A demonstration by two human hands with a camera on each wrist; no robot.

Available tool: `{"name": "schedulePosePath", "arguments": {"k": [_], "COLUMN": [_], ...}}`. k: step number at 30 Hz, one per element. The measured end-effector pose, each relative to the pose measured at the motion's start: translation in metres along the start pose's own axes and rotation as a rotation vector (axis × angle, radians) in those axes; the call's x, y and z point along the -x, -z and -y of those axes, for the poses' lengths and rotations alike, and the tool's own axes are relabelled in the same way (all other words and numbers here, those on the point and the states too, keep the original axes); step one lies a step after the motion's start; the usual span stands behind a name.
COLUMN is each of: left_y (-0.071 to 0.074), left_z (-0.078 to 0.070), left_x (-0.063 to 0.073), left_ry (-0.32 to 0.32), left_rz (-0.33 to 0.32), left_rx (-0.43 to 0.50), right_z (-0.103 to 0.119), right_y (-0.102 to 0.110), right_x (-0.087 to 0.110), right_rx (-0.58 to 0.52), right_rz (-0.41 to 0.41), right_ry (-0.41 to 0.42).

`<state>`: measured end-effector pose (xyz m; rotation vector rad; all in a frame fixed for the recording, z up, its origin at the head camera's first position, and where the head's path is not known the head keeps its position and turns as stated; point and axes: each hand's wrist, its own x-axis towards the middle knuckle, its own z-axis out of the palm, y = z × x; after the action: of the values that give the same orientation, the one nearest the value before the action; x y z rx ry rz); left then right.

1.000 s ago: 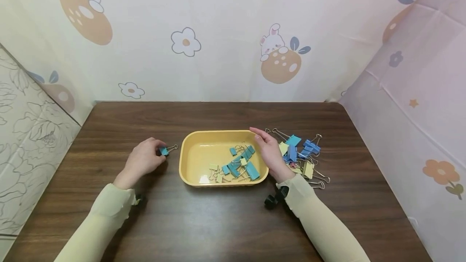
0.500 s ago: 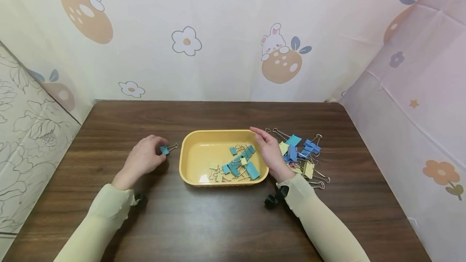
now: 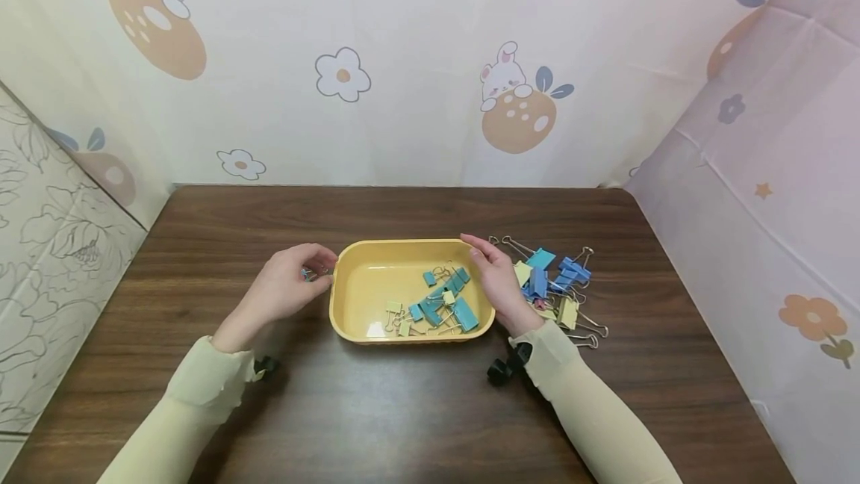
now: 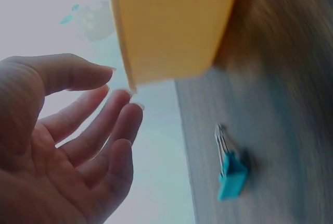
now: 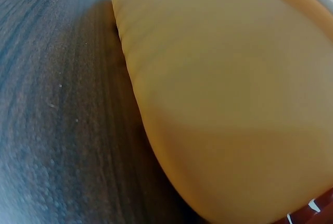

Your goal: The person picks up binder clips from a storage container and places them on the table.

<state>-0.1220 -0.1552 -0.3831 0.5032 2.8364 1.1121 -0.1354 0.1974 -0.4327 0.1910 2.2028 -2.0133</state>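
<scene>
A yellow plastic tray (image 3: pixel 369 291) holds several teal and pale yellow binder clips (image 3: pixel 463 315) toward its right. The right hand (image 3: pixel 499 282) rests along the tray's right rim, fingers extended toward the far corner; the right wrist view shows the tray's outer wall (image 5: pixel 229 88) at close range. At the left rim is the left hand (image 3: pixel 292 282), its loosely bent fingers (image 4: pixel 117 130) right by the tray's edge with nothing between them and the thumb. A single teal binder clip (image 4: pixel 232 177) lies on the table under the left hand, mostly hidden in the head view.
Right of the tray, beyond the right hand, lies a loose pile of blue, teal and yellow binder clips (image 3: pixel 539 282). The dark wood table (image 3: pixel 376 409) ends at the back against a patterned curtain (image 3: pixel 403 133).
The left hand has left the teal binder clip on the table and moved right to the tray's left rim. The right hand has stayed at the right rim.
</scene>
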Motion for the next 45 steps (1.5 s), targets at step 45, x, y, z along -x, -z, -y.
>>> {"name": "schedulePosePath", "arguments": {"k": [45], "left_y": [-0.078], "left_z": [-0.044], "left_x": [-0.023], "left_ry": [-0.199], "left_rz": [0.304], "left_rx": [-0.313], "right_z": [0.0], "right_y": [0.001], "right_x": [0.0], "right_rx": [0.022], "right_rz": [0.013], "right_ry": [0.02]}}
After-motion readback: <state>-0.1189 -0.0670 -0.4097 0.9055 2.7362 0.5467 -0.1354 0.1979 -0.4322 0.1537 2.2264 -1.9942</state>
